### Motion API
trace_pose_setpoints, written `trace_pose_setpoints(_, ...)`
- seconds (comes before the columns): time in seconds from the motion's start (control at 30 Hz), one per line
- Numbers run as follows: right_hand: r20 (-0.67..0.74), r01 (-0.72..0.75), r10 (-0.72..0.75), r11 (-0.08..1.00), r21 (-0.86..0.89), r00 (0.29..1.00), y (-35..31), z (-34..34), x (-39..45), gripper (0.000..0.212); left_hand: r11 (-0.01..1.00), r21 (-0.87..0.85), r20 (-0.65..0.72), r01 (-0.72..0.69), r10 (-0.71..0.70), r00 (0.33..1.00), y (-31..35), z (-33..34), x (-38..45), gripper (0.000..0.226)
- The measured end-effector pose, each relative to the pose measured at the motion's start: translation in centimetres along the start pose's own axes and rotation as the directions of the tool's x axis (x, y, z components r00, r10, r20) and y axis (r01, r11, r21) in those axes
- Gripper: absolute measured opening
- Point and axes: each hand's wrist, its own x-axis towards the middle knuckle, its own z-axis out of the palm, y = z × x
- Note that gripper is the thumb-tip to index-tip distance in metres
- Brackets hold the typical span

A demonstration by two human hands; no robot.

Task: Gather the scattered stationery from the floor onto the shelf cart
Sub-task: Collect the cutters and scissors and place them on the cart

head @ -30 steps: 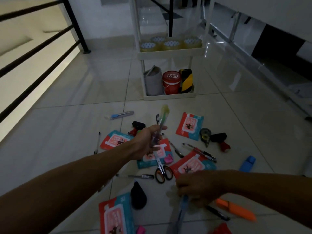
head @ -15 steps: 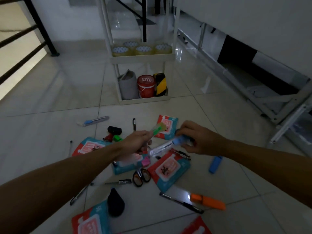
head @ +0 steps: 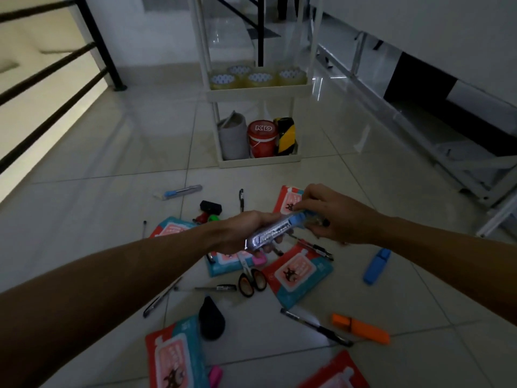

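My left hand (head: 243,232) and my right hand (head: 333,217) meet above the scattered stationery, both gripping a silver utility knife with a blue slider (head: 275,229). The left hand has its blade end, the right hand its back end. The green marker seen earlier in the left hand is out of sight. The white shelf cart (head: 257,92) stands ahead on the tiles, with tape rolls (head: 258,78) on its middle tier and a red tub (head: 263,138) on the bottom one. On the floor lie scissors (head: 251,281), a blue highlighter (head: 376,266), an orange highlighter (head: 361,331) and several pens.
Several red-and-teal packets (head: 299,275) lie among the items. A second utility knife (head: 179,191) and a black pen (head: 241,196) lie nearer the cart. A black railing (head: 50,79) runs along the left. A metal frame (head: 461,163) runs along the right.
My right hand lifted the utility knife off the floor and carried it to my left hand. Both hands now close around it.
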Motion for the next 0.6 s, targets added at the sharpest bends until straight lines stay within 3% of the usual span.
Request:
trace_pose_setpoints(0.13,-0.013,-0.057,0.058,0.997,0.056,0.998,-0.7,1.1,1.3,0.040,0.997,0.068,-0.019,-0.029,0.030,0.999,-0.3,-0.3,-0.6,0.052)
trace_pose_setpoints(0.2,0.068,-0.232,0.223,0.947,0.221,0.972,-1.2,1.2,2.1,0.044,0.987,0.146,-0.046,-0.062,0.069,0.997,-0.4,-0.7,-1.0,0.050)
trace_pose_setpoints(0.23,0.180,-0.359,0.315,0.871,0.334,0.932,-1.6,0.9,2.5,0.048,0.979,0.190,-0.051,-0.078,0.090,0.995,-0.4,-0.9,-1.2,0.049)
trace_pose_setpoints(0.3,0.451,-0.588,0.384,0.609,0.533,0.806,-2.5,0.5,3.2,0.047,0.960,0.256,-0.063,-0.110,0.130,0.989,-0.4,-1.3,-1.4,0.048)
trace_pose_setpoints(0.33,0.526,-0.639,0.366,0.497,0.587,0.768,-2.9,0.5,3.4,0.042,0.954,0.274,-0.076,-0.117,0.143,0.987,-0.4,-1.6,-1.4,0.048)
trace_pose_setpoints(0.37,0.535,-0.639,0.351,0.457,0.618,0.769,-3.2,0.5,3.6,0.036,0.952,0.283,-0.082,-0.119,0.148,0.986,-0.4,-1.9,-1.5,0.048)
trace_pose_setpoints(0.6,0.383,-0.510,0.337,0.574,0.641,0.860,-4.2,1.0,5.3,0.022,0.954,0.262,0.011,-0.146,0.148,0.989,0.0,-4.0,-3.0,0.051)
